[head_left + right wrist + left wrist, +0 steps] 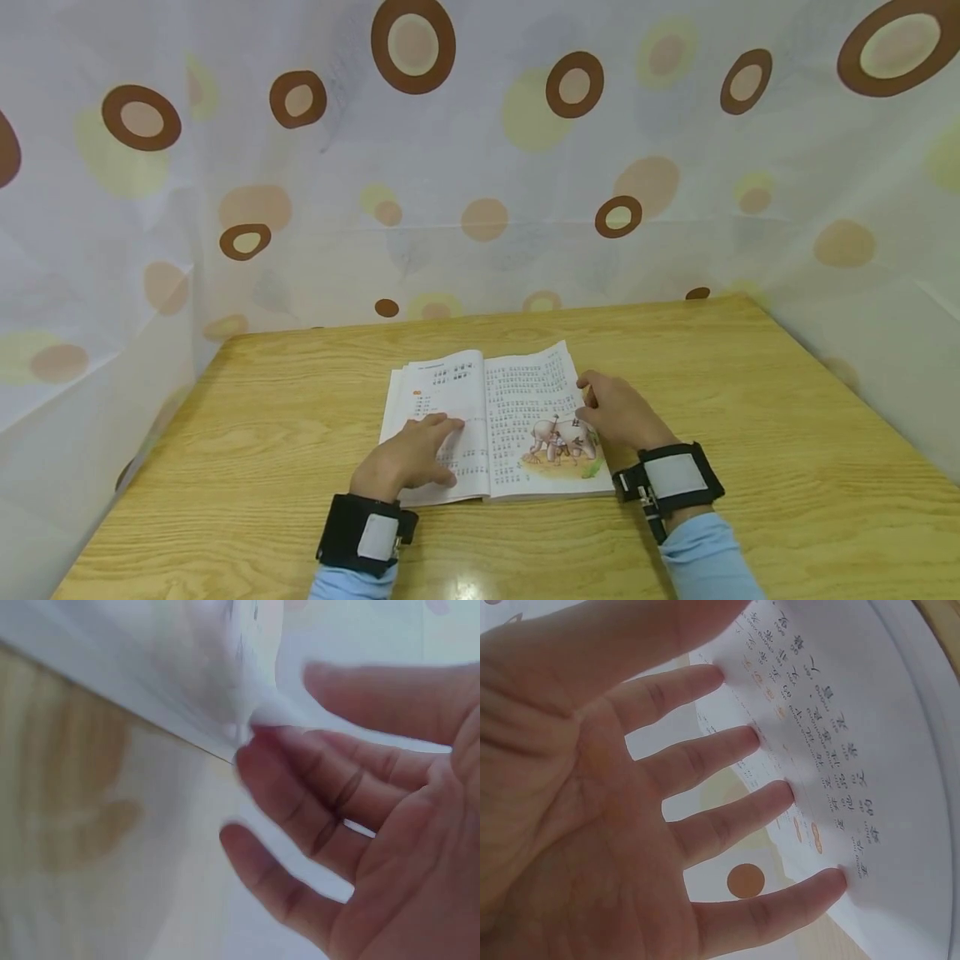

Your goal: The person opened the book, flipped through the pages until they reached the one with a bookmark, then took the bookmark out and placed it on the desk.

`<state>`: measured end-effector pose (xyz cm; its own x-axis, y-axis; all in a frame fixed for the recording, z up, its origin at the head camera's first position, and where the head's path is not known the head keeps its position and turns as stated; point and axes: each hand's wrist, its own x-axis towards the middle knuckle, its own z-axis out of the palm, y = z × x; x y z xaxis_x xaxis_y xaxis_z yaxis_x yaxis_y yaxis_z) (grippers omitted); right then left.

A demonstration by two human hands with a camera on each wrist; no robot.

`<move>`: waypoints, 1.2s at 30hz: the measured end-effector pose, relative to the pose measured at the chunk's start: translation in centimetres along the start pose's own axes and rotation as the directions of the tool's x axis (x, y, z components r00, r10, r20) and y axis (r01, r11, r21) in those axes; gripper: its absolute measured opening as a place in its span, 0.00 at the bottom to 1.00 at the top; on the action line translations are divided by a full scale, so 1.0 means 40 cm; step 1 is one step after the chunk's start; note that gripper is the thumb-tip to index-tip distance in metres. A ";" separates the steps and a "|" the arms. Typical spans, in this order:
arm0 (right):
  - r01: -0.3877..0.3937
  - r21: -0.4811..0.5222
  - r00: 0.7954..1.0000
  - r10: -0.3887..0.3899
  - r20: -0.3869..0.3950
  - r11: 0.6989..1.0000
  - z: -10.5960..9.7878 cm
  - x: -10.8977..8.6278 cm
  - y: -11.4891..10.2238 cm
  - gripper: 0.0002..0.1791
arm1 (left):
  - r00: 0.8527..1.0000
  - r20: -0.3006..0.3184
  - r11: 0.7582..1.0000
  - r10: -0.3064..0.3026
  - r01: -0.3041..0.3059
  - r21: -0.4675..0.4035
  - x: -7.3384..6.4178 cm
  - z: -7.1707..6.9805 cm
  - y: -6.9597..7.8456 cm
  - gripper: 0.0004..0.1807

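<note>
An open book [510, 492] lies on the wooden table, with printed text on both pages and a coloured elephant picture [562, 446] low on the right page. My left hand [405, 458] is spread over the left page [900, 787], its fingertips resting on the paper in the left wrist view. At the book's right edge, my right hand [622, 410] touches the page side with loosely bent fingers. In the right wrist view its thumb stands apart from the fingers [289, 795], and a page edge [274, 712] curves up beside the fingertips.
The wooden table [285, 400] extends around the book on every side. A white curtain with brown and yellow circles [487, 150] hangs behind it and along both sides. Each wrist wears a black strap [678, 479] above a light blue sleeve [708, 558].
</note>
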<state>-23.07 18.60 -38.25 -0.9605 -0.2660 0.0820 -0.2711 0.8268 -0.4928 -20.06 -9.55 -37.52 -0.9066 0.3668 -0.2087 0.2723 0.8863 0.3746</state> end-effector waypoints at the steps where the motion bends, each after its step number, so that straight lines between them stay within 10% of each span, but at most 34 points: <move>1: 0.003 0.023 1.000 -0.003 -0.010 1.000 0.003 0.000 0.005 0.18 | 1.000 0.002 1.000 -0.001 0.001 -0.001 0.000 0.000 0.000 0.39; 11: 0.047 0.074 0.999 -0.047 -0.006 0.996 0.015 0.001 0.026 0.05 | 1.000 -0.003 1.000 0.002 -0.002 -0.012 -0.002 -0.003 0.001 0.39; 19: 0.142 0.081 0.990 -0.143 0.000 0.987 -0.011 -0.006 -0.001 0.14 | 1.000 -0.005 1.000 0.011 -0.011 -0.015 -0.001 -0.003 -0.001 0.39; 26: 0.249 0.256 0.926 -0.307 0.218 0.934 -0.020 -0.011 -0.085 0.23 | 1.000 0.005 1.000 0.020 -0.019 -0.024 -0.002 -0.005 -0.002 0.39; 32: 0.315 0.139 0.880 -0.344 0.328 0.939 0.036 -0.007 -0.144 0.26 | 1.000 0.011 0.999 0.016 -0.016 -0.037 -0.001 -0.005 -0.003 0.39; 36: 0.355 0.042 0.858 -0.343 0.383 0.934 0.067 -0.011 -0.171 0.29 | 0.996 -0.038 0.977 0.076 -0.082 -0.197 -0.005 -0.008 -0.005 0.38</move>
<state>-20.64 11.75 -37.24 -0.7067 -0.7015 -0.0920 -0.5915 0.6571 -0.4674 -20.04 -9.88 -37.27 -0.8950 0.4218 -0.1451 0.2766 0.7800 0.5613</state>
